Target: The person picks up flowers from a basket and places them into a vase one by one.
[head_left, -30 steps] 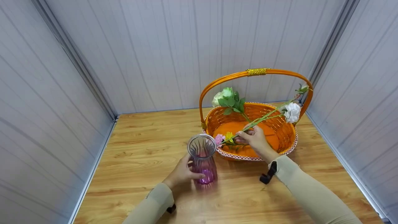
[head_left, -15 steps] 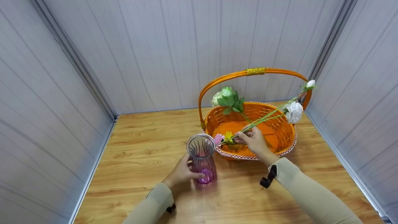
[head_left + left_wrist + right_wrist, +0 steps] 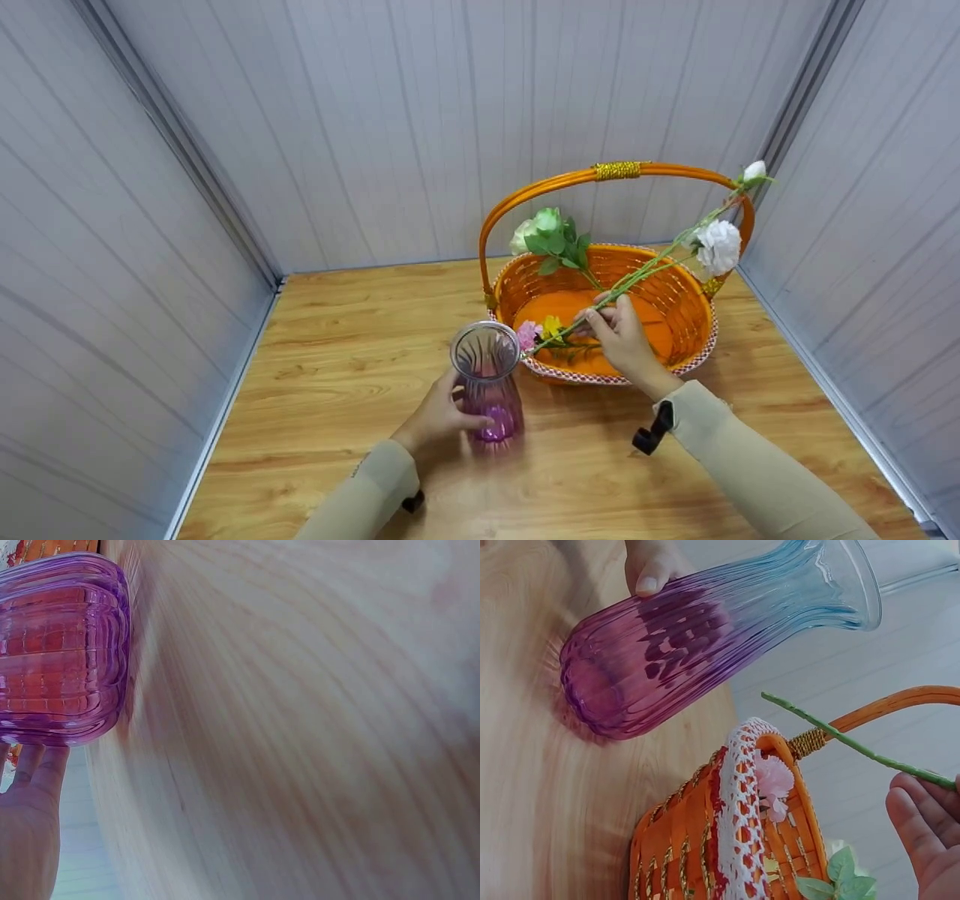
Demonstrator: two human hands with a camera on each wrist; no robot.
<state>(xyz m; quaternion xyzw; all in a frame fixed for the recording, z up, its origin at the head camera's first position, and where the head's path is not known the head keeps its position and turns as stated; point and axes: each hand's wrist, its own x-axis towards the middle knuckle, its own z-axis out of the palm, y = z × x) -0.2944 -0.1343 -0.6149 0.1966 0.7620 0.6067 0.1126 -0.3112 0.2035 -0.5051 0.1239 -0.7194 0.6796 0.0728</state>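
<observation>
A ribbed glass vase (image 3: 491,401), purple at its base and bluish towards its flared mouth, stands upright on the wooden table. My left hand (image 3: 433,416) grips its lower body from the left, thumb across the front. Over the orange basket (image 3: 694,356), my right hand (image 3: 628,341) pinches the green stem of an artificial white flower (image 3: 718,247), which also carries a white bud (image 3: 754,172). The bloom points up and right, and the cut stem end slants down towards the vase. In the right wrist view, that stem end (image 3: 810,718) is bare and apart from the vase.
Inside the basket lie a pale green-white rose (image 3: 547,229) leaning over the back left rim, a pink flower (image 3: 529,334) and a yellow flower (image 3: 553,328). A tall arched handle (image 3: 619,172) spans the basket. Panelled walls (image 3: 375,135) enclose the table on three sides.
My right hand has shifted slightly right and tilted the white flower, so its bloom and bud have risen up and right. The left hand and the vase have stayed in place.
</observation>
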